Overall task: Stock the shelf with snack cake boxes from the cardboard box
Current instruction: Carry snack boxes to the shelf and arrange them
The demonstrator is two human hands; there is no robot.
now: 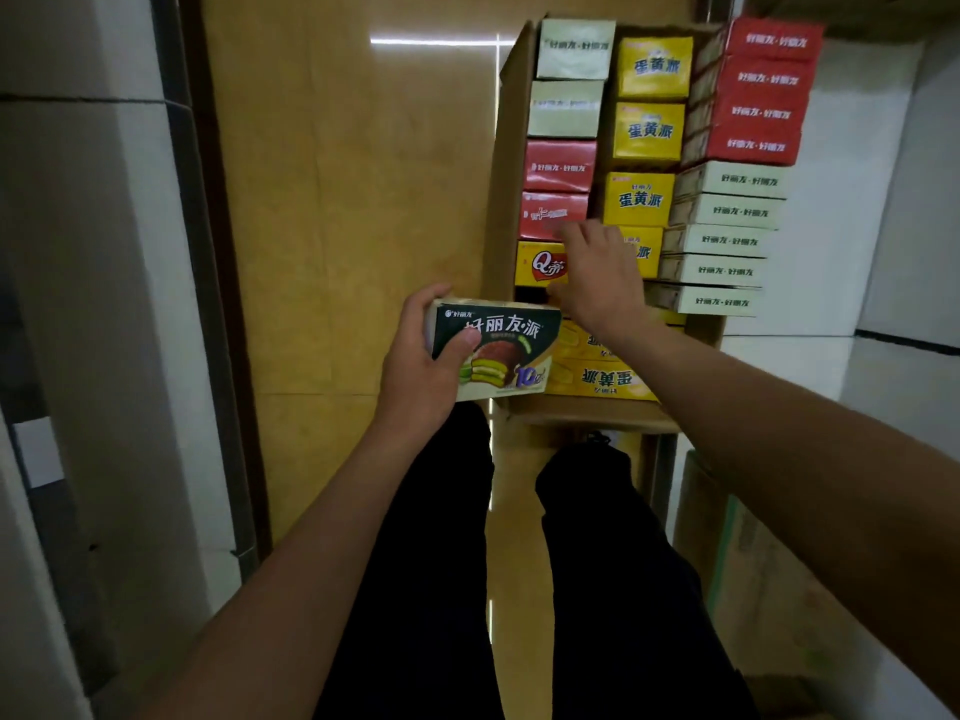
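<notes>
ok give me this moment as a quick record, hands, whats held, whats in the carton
left hand: left hand grips a green snack cake box by its end, beside the carton
right hand: right hand reaches into the cardboard box, fingers relaxed, holding nothing
carton contents: pale green, red and yellow boxes in rows
carton right side: red and pale green boxes stacked
floor: glossy tan tiles

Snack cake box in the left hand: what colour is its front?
Dark green snack cake box, pale lower edge; head view.
</notes>
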